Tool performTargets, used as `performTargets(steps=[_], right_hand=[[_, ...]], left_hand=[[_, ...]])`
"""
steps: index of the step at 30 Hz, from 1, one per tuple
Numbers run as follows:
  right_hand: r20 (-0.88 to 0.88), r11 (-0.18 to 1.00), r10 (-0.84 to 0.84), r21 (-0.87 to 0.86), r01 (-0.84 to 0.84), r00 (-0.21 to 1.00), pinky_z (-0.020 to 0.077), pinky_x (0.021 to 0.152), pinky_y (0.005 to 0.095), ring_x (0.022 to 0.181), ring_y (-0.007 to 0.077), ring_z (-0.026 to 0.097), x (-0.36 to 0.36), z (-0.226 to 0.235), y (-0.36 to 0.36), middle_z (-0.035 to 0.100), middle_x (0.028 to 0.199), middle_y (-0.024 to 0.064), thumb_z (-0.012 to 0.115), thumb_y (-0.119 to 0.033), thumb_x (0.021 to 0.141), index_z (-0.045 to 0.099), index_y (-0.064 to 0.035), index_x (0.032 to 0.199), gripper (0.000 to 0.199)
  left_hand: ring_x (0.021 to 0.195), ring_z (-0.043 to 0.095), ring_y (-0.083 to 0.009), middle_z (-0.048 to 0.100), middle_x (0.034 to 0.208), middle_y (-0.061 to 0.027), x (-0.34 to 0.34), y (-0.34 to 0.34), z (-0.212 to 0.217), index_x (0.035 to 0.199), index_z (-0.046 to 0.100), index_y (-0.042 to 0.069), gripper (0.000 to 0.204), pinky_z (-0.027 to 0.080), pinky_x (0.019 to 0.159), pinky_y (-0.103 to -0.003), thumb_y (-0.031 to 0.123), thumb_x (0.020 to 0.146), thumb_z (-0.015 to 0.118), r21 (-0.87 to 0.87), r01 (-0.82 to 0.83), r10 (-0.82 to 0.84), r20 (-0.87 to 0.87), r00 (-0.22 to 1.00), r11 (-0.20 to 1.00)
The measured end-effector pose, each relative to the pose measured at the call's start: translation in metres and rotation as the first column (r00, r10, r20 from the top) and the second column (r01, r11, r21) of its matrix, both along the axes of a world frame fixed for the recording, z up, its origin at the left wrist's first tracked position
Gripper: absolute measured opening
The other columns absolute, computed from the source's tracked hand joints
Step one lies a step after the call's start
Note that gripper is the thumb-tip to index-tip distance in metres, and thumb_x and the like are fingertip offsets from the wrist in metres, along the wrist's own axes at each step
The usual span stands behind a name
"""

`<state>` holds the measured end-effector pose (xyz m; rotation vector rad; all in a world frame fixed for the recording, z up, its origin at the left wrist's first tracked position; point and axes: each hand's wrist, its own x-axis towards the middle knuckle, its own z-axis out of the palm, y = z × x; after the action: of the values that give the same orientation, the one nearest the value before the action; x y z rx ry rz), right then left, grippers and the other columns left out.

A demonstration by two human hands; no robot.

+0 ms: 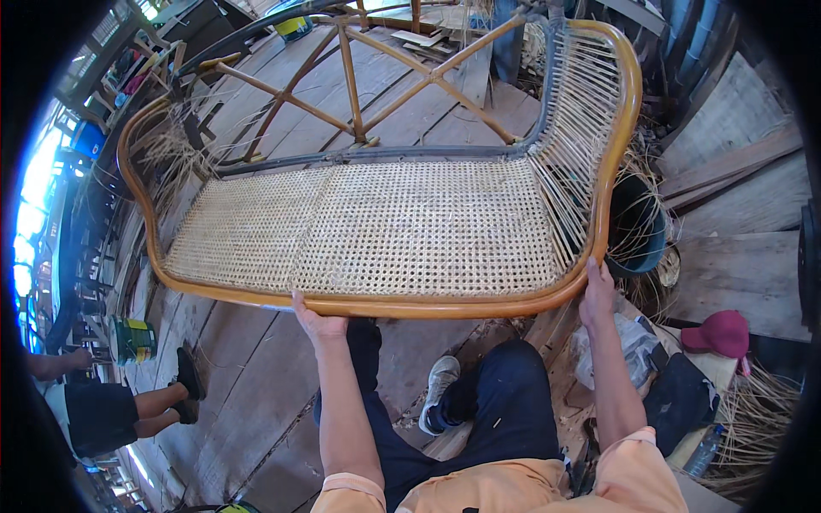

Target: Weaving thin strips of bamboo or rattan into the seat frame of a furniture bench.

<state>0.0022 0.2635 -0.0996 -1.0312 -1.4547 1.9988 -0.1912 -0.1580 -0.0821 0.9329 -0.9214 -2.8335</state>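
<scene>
**On the plank floor, a cane bench frame held up by its front rail**

Above the seated person's knees, a long rattan bench frame is held tilted, its woven cane seat panel facing the camera and its legs and cross braces pointing away. Both arms reach up from below. The left hand cups the underside of the curved front rail near its middle, fingers wrapped under and thumb on the near face, so its grip is clamped on the rail. The right hand is pressed to the rail at the right corner, where it bends up toward the side of loose vertical cane strands; its fingers lie closed along the wood. Holding at two spread points likely keeps the wide frame from twisting and shows the weave square on.

Underneath lie weathered wooden floorboards, strewn with cane offcuts. A dark bucket sits just behind the right corner, a maroon cap and a plastic bottle further right. At the left, another person's legs rest near a green tin. Daylight glares from the open left side.
</scene>
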Motion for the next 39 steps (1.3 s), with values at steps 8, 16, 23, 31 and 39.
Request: performTargets(steps=[8, 16, 23, 31, 39], right_hand=[[-0.024, 0.872, -0.375, -0.350, 0.343, 0.927, 0.0508, 0.085, 0.0403, 0.105, 0.0224, 0.056, -0.032, 0.032, -0.107, 0.050, 0.123, 0.0074, 0.044, -0.036, 0.098, 0.035, -0.0098, 0.134, 0.046], [-0.198, 0.876, -0.296, -0.446, 0.183, 0.935, 0.0383, 0.102, 0.0397, 0.117, 0.0232, 0.049, -0.041, 0.067, -0.056, 0.050, 0.128, 0.0087, 0.046, -0.038, 0.097, 0.040, -0.0028, 0.131, 0.050], [-0.109, 0.910, -0.244, -0.369, 0.189, 0.964, 0.0421, 0.098, 0.0406, 0.112, 0.0243, 0.050, -0.038, 0.080, -0.196, 0.050, 0.123, 0.0092, 0.053, -0.041, 0.093, 0.042, -0.0033, 0.130, 0.054], [-0.055, 0.801, -0.497, -0.414, 0.433, 0.866, 0.0454, 0.093, 0.0369, 0.106, 0.0235, 0.054, -0.019, 0.058, -0.121, 0.054, 0.119, 0.0102, 0.044, -0.041, 0.097, 0.043, -0.0009, 0.129, 0.051], [0.049, 0.816, -0.487, -0.330, 0.475, 0.872, 0.0487, 0.074, 0.0328, 0.083, 0.0169, 0.055, -0.008, 0.044, -0.104, 0.054, 0.091, 0.0044, 0.047, -0.047, 0.095, 0.052, -0.0041, 0.115, 0.048]], left_hand=[[0.122, 0.043, -0.0334, 0.046, 0.132, -0.0123, -0.009, 0.026, 0.043, 0.133, 0.040, 0.008, 0.060, 0.035, 0.103, -0.053, 0.034, 0.082, 0.058, 0.016, 0.039, -0.040, 0.035, 0.999, 0.999], [0.124, 0.043, -0.0303, 0.048, 0.132, -0.0117, 0.056, 0.048, 0.078, 0.129, 0.042, 0.008, 0.043, 0.030, 0.107, -0.051, 0.022, 0.089, 0.052, 0.341, 0.104, -0.150, 0.109, 0.983, 0.934], [0.113, 0.049, -0.0277, 0.051, 0.126, -0.0091, 0.149, 0.088, 0.111, 0.120, 0.048, 0.006, 0.040, 0.039, 0.094, -0.045, 0.030, 0.089, 0.056, 0.482, 0.477, -0.603, 0.143, 0.785, 0.735], [0.107, 0.055, -0.0204, 0.052, 0.124, -0.0119, 0.197, 0.047, 0.178, 0.135, 0.039, 0.003, 0.051, 0.045, 0.086, -0.030, 0.019, 0.091, 0.059, -0.285, 0.953, -0.967, 0.195, 0.164, 0.104], [0.101, 0.057, -0.0351, 0.056, 0.116, -0.0247, 0.119, -0.227, 0.238, 0.119, 0.053, -0.005, 0.045, 0.048, 0.086, -0.039, 0.033, 0.096, 0.048, -0.903, -0.113, -0.020, -0.115, 0.993, -0.414]])
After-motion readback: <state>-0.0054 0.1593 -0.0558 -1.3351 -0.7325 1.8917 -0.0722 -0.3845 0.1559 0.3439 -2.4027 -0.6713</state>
